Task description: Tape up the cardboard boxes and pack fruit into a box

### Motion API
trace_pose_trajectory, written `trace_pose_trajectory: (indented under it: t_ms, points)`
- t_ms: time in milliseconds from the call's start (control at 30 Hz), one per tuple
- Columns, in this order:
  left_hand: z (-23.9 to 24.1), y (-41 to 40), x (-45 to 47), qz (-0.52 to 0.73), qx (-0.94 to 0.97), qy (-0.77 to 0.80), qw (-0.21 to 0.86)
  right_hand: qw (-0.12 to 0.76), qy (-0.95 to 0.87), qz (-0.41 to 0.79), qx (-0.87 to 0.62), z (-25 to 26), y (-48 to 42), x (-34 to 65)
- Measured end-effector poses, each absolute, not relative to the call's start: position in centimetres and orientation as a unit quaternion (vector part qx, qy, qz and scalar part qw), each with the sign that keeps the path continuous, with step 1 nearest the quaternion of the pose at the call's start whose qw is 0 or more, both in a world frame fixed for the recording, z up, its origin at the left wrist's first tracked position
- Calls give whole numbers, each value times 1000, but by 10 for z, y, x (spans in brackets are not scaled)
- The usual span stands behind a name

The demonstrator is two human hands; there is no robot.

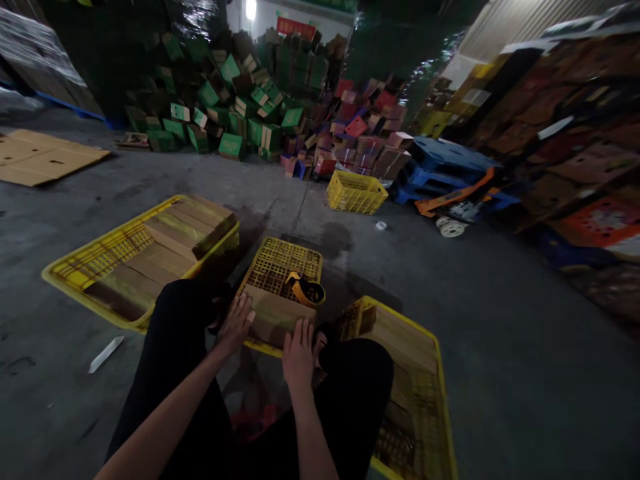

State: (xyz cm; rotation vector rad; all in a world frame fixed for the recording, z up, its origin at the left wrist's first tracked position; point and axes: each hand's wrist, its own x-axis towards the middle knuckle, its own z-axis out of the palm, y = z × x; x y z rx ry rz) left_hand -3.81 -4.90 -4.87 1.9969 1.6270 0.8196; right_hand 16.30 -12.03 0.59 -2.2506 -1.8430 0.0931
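Note:
Between my knees a brown cardboard box lies across the near part of a yellow plastic crate whose grid faces up. My left hand holds the box at its left end. At the near right end, my right hand grips it, fingers over the top edge. Just behind the box, an orange and black tape dispenser rests on the grid. The undersides of both hands are hidden.
Yellow crates with cardboard boxes stand to my left and right. Ahead are another yellow crate, a heap of green boxes, blue pallets and an orange pallet jack. A white strip lies on the floor.

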Motion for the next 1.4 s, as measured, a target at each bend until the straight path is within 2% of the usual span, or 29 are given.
trace_pose_trajectory:
  t_ms: [333, 467, 600, 800, 1100, 1233, 1400]
  points:
    - [-48, -42, -44, 323, 668, 588, 322, 134, -711, 106, -682, -2, -108, 76]
    - [-44, -45, -50, 333, 677, 570, 326, 141, -750, 119, -636, -1, -97, 59]
    - [-42, -48, -47, 317, 681, 577, 320, 127, -734, 137, -653, 11, -102, 77]
    - [-46, -52, -42, 294, 716, 580, 254, 101, -658, 101, -740, 20, -139, 138]
    - [-38, -72, -14, 195, 779, 592, 69, 103, -613, 76, -780, 17, -154, 162]
    - [-36, -88, 21, 178, 846, 498, 67, 119, -604, 87, -783, 12, -156, 162]
    - [-38, -93, 32, 176, 850, 485, 104, 153, -591, 88, -787, 6, -148, 165]
